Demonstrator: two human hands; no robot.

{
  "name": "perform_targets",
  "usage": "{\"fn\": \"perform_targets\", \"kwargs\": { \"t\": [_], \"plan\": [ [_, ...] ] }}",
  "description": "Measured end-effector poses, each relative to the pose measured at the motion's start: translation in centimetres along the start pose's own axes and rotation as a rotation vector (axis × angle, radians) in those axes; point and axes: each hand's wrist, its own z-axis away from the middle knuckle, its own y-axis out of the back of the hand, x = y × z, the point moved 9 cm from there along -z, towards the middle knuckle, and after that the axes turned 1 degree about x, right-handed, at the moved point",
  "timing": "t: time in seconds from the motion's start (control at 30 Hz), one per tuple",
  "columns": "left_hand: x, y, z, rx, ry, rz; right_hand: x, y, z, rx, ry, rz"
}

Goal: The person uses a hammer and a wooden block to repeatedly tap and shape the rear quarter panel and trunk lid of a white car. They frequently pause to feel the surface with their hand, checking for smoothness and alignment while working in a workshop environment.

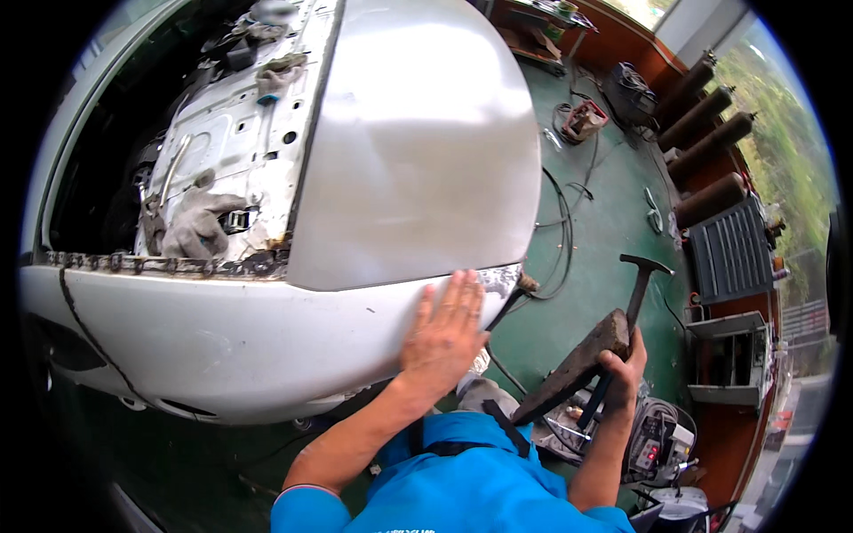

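My left hand (442, 333) lies flat, fingers stretched, on the white car's rear quarter panel (178, 329), just below the silver trunk lid (414, 151), near a scuffed grey patch (498, 279) at the corner. My right hand (622, 371) grips a long dark, worn block (577, 360) together with a hammer (642, 280), whose head points up. The block reaches down toward my waist. Grey work gloves (200, 222) lie on the exposed white inner body of the car (240, 124), left of the lid, beside a rusty, uneven seam.
The green floor (591, 249) on the right has hoses and cables, a red tool (586, 118) and a machine with a control panel (653, 444). Several gas cylinders (711, 147) and a slatted grey panel (724, 249) line the wall. A cart (533, 44) stands at the back.
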Motion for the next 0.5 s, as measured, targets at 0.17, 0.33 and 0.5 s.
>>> {"fn": "perform_targets", "kwargs": {
  "t": [0.17, 0.33, 0.5],
  "plan": [
    [1.8, -0.1, -2.2, 0.010, -0.032, 0.007, 1.1, 0.3, -1.1, -0.018, 0.024, -0.020],
    [-1.8, 2.3, 0.7, 0.017, 0.066, 0.041, 1.5, -0.4, -2.0, -0.054, 0.031, -0.047],
    [-9.9, 7.3, 8.0, 0.178, 0.380, -0.110, 4.1, 1.5, -3.8, -0.061, 0.010, -0.045]
  ]
}}
